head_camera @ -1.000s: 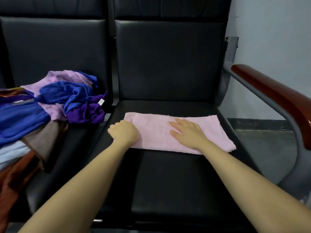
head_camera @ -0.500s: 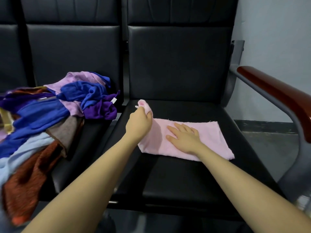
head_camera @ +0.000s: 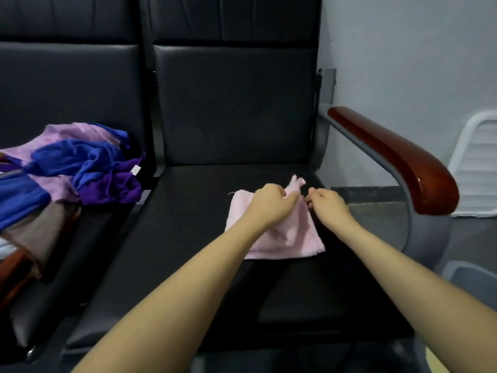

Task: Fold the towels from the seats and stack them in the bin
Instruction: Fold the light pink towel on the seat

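A pink towel (head_camera: pixel 285 238) lies folded over on the right black seat (head_camera: pixel 188 265). My left hand (head_camera: pixel 271 204) pinches the towel's lifted corner, which sticks up above the far right edge of the fold. My right hand (head_camera: pixel 326 204) is beside that corner with curled fingers at the towel's far right edge; whether it holds cloth I cannot tell. A heap of unfolded towels (head_camera: pixel 67 168) in blue, purple, lilac, brown and rust lies on the left seat.
A brown wooden armrest (head_camera: pixel 398 160) on a grey metal frame bounds the right seat. A white slatted bin or chair (head_camera: pixel 476 162) stands against the wall at far right. Black seat backs rise behind both seats.
My left hand carried the towel's left end over to the right, folding it in half. My right hand lifted off the towel's middle and moved to its far right edge.
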`<state>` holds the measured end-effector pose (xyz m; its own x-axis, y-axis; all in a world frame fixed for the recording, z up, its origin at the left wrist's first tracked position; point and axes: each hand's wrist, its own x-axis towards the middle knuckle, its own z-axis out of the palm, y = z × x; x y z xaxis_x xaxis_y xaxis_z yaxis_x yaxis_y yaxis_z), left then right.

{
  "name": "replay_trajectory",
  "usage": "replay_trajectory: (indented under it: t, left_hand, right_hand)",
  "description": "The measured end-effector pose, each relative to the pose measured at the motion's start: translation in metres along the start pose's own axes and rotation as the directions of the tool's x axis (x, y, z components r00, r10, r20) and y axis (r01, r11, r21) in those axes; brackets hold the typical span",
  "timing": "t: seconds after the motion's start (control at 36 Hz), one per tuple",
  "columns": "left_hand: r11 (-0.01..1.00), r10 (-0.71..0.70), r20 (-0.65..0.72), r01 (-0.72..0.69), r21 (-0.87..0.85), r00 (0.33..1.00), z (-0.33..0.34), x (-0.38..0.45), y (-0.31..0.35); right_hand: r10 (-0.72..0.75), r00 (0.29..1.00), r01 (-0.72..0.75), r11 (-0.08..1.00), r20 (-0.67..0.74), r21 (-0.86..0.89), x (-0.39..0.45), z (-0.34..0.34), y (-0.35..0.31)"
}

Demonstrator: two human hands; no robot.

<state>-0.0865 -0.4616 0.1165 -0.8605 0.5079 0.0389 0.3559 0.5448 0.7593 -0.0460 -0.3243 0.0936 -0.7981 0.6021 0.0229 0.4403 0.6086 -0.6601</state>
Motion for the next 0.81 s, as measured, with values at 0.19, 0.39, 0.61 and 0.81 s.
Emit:
replay_trajectory:
  t: [0.19, 0.39, 0.61, 0.81]
  left_hand:
    - [0.932, -0.010, -0.076, 0.037, 0.362, 0.997, 0.016, 0.002, -0.012]
    - [0.717, -0.130, -0.232, 0.253, 0.650, 0.964, 0.002, 0.003, -0.047]
    - [0.714, -0.182, -0.231, 0.290, 0.638, 0.956, -0.001, 0.005, -0.066]
    - [0.677, -0.182, -0.230, 0.291, 0.676, 0.956, 0.003, 0.008, -0.068]
  right_hand:
    - [0.081, 0.990, -0.057, 0.979, 0.118, -0.194, 0.001, 0.007, 0.014]
    - [-0.149, 0.988, 0.136, 0.969, -0.050, -0.206, -0.009, 0.019, 0.005]
    - [-0.244, 0.952, 0.186, 0.941, -0.185, -0.284, -0.005, 0.024, -0.002]
    - [0.005, 0.982, -0.088, 0.894, -0.187, -0.440, -0.004, 0.032, 0.008]
